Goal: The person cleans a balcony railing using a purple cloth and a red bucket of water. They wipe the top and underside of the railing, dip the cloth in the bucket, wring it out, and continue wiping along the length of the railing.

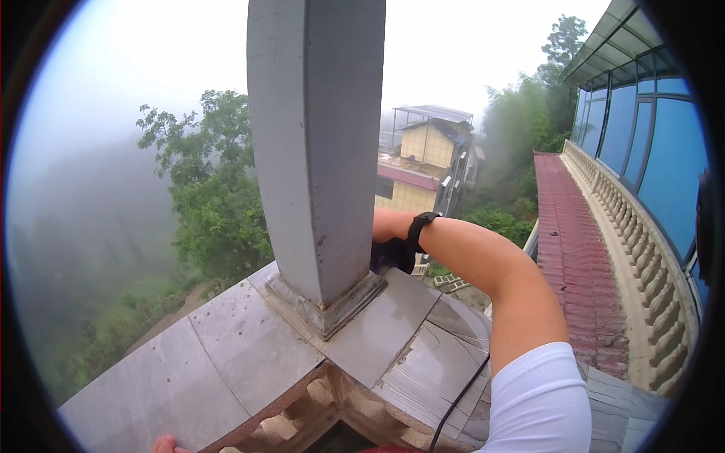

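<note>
My right arm, in a white sleeve with a black band at the wrist, reaches around the right side of a grey square post. The post hides my right hand. Dark cloth shows beside the post, just below my wrist; whether my hand holds it cannot be seen. Only the fingertips of my left hand show, at the inner edge of the tiled ledge at lower left. A black cable runs down across the ledge tiles next to my right sleeve.
The ledge forms a corner above a stone balustrade. Beyond it, the ground lies far below, with a leafy tree and a yellow building. At right are a red tiled roof strip, a curved balustrade and blue windows.
</note>
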Motion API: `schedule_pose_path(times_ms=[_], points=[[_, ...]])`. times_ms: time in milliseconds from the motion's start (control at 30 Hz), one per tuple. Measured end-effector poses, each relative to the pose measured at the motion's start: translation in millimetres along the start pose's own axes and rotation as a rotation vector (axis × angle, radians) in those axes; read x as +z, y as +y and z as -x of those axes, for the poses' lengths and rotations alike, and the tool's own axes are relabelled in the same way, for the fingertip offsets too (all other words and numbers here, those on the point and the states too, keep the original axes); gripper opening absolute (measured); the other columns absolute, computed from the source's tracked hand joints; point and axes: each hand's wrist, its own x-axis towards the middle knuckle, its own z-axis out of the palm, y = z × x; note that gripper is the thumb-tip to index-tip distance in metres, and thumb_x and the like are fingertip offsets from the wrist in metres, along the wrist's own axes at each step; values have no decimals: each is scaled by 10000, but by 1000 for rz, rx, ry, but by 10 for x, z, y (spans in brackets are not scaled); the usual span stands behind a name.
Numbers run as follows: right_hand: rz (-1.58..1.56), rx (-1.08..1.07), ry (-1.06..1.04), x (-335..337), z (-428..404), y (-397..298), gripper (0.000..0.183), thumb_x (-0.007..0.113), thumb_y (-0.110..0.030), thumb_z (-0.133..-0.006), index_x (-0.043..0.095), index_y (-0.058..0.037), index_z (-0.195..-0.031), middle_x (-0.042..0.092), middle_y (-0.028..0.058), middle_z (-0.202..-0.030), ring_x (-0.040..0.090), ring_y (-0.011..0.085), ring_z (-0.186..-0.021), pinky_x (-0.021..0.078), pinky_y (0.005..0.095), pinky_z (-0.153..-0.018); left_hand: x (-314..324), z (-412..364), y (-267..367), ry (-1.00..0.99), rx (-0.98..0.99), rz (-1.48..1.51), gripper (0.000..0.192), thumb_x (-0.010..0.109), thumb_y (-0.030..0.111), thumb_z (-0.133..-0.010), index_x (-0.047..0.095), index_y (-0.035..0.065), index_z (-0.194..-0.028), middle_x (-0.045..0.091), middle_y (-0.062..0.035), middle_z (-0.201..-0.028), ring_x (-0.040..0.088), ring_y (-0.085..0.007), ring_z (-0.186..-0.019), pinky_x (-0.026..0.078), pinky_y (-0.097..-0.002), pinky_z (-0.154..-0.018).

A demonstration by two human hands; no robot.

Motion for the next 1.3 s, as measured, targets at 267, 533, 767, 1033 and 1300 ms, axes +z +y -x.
schedule_pose_path(times_ms=[267,533,767,1033,1300], points=[[6,30,-62,-153,-212,-498,453,504,-378,-906,564,-78,-1240,625,137,-1174,591,305,-1062,459,381,-912,42,2,27,-33,16,-40,222,534,183,-912,640,-2,-847,647,-142,-774,606,-312,-673,496,-404,-631],[-114,141,-137,-192,-111,-675,470,501,-399,-908,566,-71,-1238,627,123,-1167,596,278,-1051,461,369,-910,98,56,-52,21,82,0,240,524,192,-924,655,0,-866,653,-129,-774,606,-295,-660,493,-401,-635],[-308,348,-222,-368,255,-813,486,498,-417,-909,568,-64,-1236,629,111,-1161,600,255,-1041,463,359,-908,26,119,-127,-10,73,33,173,483,65,-876,618,-35,-914,636,-149,-827,602,-315,-735,488,-410,-676],[-540,525,-345,-398,920,-872,525,489,-461,-910,577,-51,-1226,627,82,-1146,600,198,-1014,468,331,-894,-19,220,-180,-85,55,78,165,461,-31,-844,581,-82,-945,610,-186,-881,578,-349,-805,468,-428,-744],[-611,618,-434,-554,1914,-1124,604,526,-487,-906,526,-29,-1299,594,59,-1202,549,152,-1065,426,288,-945,-18,228,-199,-52,29,127,154,483,-48,-831,589,-79,-938,615,-186,-877,587,-346,-797,473,-424,-753]])
